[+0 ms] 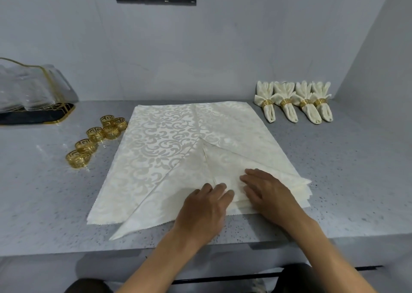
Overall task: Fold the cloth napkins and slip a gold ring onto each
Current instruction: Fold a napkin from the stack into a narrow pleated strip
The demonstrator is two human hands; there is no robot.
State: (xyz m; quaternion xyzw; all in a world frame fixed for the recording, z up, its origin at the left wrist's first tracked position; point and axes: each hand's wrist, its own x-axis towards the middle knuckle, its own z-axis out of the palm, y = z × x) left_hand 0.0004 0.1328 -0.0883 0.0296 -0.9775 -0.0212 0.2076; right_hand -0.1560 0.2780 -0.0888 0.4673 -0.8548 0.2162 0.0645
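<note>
Folding step: left hand (206, 203) and right hand (266, 192) lay flat, fingers straight, pressing the cream damask cloth napkin (178, 150) mid-surface, two corners folded to a point. Next likely: further folds, then a gold filigree ring (78, 158).

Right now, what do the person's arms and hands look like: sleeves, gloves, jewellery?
Both the left hand and right hand are bare: no gloves, rings or watch visible. Forearms are uncovered down to the frame's bottom edge, so no sleeves show. No markings or cables visible.
</note>
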